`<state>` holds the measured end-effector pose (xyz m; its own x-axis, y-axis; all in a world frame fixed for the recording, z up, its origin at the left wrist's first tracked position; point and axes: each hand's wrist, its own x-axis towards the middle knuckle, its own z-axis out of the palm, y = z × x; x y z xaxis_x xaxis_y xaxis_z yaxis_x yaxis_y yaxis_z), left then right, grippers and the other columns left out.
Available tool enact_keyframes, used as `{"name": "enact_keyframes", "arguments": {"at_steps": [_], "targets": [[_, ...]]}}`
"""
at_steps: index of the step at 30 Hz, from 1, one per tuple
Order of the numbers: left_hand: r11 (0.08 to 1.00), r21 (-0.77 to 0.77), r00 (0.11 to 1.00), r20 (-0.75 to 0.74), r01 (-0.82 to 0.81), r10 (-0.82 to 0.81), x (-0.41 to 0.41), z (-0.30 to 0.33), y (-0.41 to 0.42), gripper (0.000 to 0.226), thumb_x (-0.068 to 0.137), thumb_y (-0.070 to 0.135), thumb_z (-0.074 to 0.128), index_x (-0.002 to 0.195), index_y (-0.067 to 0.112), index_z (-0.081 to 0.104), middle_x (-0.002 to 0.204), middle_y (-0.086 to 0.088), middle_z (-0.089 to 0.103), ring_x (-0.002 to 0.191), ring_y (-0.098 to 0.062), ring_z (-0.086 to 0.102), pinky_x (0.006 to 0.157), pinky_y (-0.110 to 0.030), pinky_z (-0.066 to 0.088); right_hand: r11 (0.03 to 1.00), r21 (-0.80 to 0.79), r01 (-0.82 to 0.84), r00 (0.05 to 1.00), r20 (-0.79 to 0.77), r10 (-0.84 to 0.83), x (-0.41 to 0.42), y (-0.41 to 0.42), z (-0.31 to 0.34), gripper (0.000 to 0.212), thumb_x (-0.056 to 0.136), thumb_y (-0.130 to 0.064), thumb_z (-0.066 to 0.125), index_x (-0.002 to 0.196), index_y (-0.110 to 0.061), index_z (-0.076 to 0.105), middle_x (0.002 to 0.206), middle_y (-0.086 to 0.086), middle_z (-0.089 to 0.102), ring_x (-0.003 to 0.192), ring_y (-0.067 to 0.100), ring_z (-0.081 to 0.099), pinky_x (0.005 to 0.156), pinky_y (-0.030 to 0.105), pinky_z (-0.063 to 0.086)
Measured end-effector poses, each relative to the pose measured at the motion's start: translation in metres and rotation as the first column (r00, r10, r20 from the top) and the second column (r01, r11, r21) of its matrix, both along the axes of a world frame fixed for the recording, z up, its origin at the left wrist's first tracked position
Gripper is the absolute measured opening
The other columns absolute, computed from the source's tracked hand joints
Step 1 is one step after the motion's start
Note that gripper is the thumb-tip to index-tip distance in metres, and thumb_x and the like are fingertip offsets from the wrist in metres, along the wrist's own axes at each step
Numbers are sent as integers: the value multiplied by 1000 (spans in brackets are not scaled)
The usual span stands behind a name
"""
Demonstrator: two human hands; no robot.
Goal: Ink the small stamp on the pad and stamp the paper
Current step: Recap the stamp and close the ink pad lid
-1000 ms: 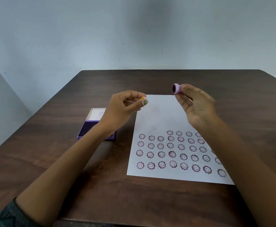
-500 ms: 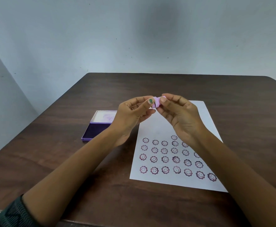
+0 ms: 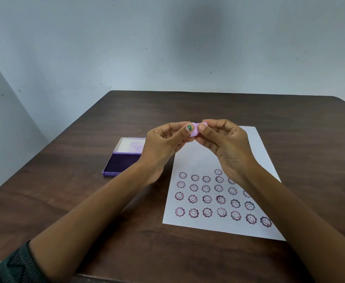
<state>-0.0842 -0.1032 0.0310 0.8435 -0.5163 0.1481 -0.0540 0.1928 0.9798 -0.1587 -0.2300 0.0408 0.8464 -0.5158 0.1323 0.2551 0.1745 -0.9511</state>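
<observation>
Your left hand [image 3: 163, 146] and right hand [image 3: 226, 144] meet above the table [image 3: 269, 111], fingertips pinched on the small lilac stamp [image 3: 196, 130] between them. The paper [image 3: 198, 158], with rows of smiley prints, lies below; the open ink pad [image 3: 121, 163] sits left.

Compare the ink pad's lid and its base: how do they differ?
The lid is pale inside with faint purple smudges; the base holds a dark purple pad. The lid lies farther from the person, the base nearer. The left hand hides part of each. Both share a lilac frame.
</observation>
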Motion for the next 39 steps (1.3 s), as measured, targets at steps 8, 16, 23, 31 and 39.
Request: {"name": "enact_keyframes", "arguments": {"at_steps": [8, 16, 23, 31, 39], "targets": [[1000, -14, 999, 52, -12, 13, 1, -4, 0, 35, 56, 42, 72, 87, 25, 73, 82, 10, 77, 84, -12, 73, 75, -17, 56, 993, -113, 44, 999, 2, -44, 0, 2, -4, 20, 78, -10, 67, 97, -6, 64, 98, 14, 70, 85, 25, 70, 78, 30, 59], [996, 55, 973, 222, -74, 60, 3, -7, -2, 25, 81, 19, 72, 106, 14, 71, 95, 4, 76, 86, -11, 73, 74, -18, 55, 983, -175, 56, 998, 23, -53, 0, -4, -2, 25, 75, -10, 71, 99, -8, 64, 101, 15, 71, 90, 24, 70, 80, 31, 58], [971, 138, 844, 527, -197, 96, 5, -1, -1, 28, 84, 22, 70, 111, 18, 66, 114, 2, 68, 102, -14, 66, 86, -18, 54, 915, -381, 131, 991, 35, -128, 3, -3, -7, 25, 73, -17, 74, 96, -13, 65, 96, 2, 71, 85, 11, 69, 72, 14, 56], [880, 342, 713, 701, -329, -6, 37, 7, 45, 30, 91, 35, 58, 120, 28, 61, 124, 9, 61, 111, -5, 56, 91, -18, 45, 786, -592, 178, 980, 33, -197, 3, 0, -9, 21, 74, -21, 75, 92, -16, 66, 89, -7, 67, 78, 3, 64, 61, -1, 46], [736, 586, 788, 604, -340, -117, 57, -23, 123, 61, 78, 57, 62, 133, 35, 45, 134, 20, 41, 129, -8, 38, 103, -26, 30, 728, -658, 191, 975, 44, -217, 5, 7, -17, 24, 74, -17, 74, 96, -16, 64, 92, -8, 63, 74, -1, 59, 61, -5, 42]]}}
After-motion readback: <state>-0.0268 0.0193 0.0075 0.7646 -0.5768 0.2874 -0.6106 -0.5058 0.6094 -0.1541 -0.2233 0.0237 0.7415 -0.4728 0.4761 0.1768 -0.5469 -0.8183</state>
